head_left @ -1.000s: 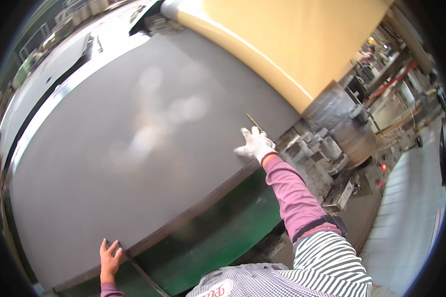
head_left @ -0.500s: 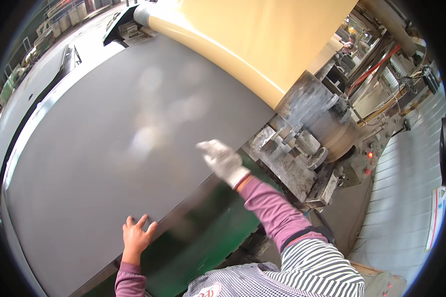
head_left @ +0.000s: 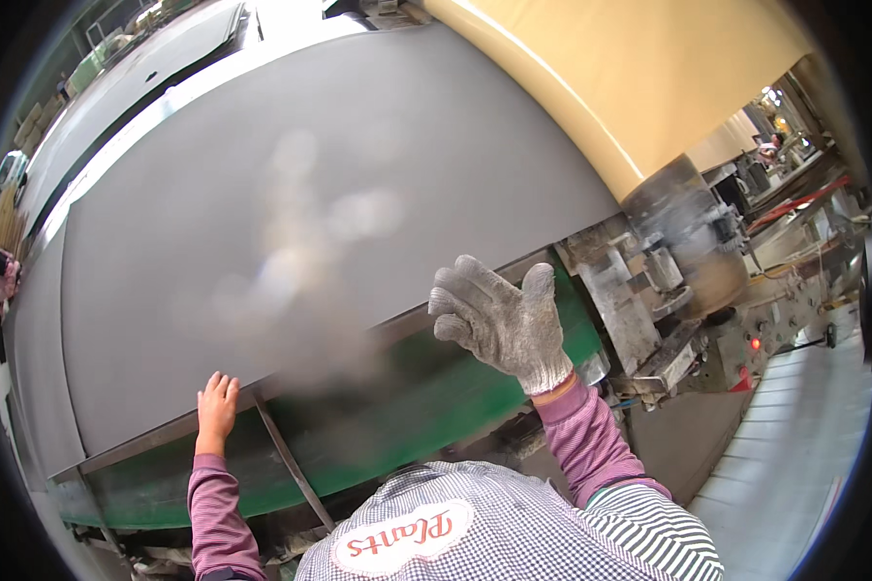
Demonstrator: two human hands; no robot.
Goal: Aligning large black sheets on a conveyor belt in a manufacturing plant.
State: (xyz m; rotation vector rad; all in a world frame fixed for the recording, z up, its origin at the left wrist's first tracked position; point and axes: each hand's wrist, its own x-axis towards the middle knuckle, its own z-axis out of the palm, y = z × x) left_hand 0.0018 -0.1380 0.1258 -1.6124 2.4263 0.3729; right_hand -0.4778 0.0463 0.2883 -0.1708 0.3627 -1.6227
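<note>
A wide dark grey sheet (head_left: 194,232) lies flat in front of me. Its left end shows as a straight edge over another grey surface. My left hand (head_left: 217,412) is bare, with its fingers stretched out on the sheet's near edge. Farther right, my right hand (head_left: 504,324) wears a grey-white knit glove. Its fingers and thumb are spread and hold nothing. It appears raised over the near edge, though whether it touches the sheet I cannot tell. Pale blurred spots hide part of the sheet's middle.
A glossy yellow sheet (head_left: 639,77) curves down over the grey one's far right end. Beside it stands a worn metal roller mechanism (head_left: 688,213) and a panel with a lit red lamp (head_left: 755,344). A green frame (head_left: 397,416) runs below the near edge. A person (head_left: 2,276) is at far left.
The view has swung, bringing the grey sheet's left end into sight. My right hand has moved from over the sheet to its near edge and spread its fingers. My left hand stays at the edge.
</note>
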